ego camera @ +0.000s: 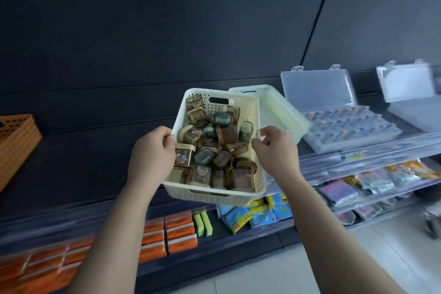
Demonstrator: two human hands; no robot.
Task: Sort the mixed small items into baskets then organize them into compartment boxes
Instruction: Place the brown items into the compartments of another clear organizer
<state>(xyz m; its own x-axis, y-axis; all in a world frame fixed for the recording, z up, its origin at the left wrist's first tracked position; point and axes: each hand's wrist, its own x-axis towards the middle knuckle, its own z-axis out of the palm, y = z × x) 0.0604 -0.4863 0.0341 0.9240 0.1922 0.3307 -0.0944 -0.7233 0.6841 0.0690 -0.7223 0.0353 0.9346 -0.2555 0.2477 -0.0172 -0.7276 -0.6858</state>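
A cream perforated basket (248, 107) is held up in front of the dark shelf, filled with several small brown and grey translucent boxes (216, 150). My left hand (152, 153) grips its left rim and my right hand (276, 150) grips its right rim. Behind it to the right, a second cream basket (279, 112) stands on the shelf and looks empty. Further right lies an open clear compartment box (343, 126) with its lid raised and several small items in its cells. Another clear box (405, 83) stands open at the far right.
An orange perforated basket (16, 141) sits on the shelf at the far left. Lower shelves carry orange packs (179, 234), green sponges (202, 222), blue and yellow packets (257, 215) and bagged goods (381, 181). Pale tiled floor (310, 270) lies below.
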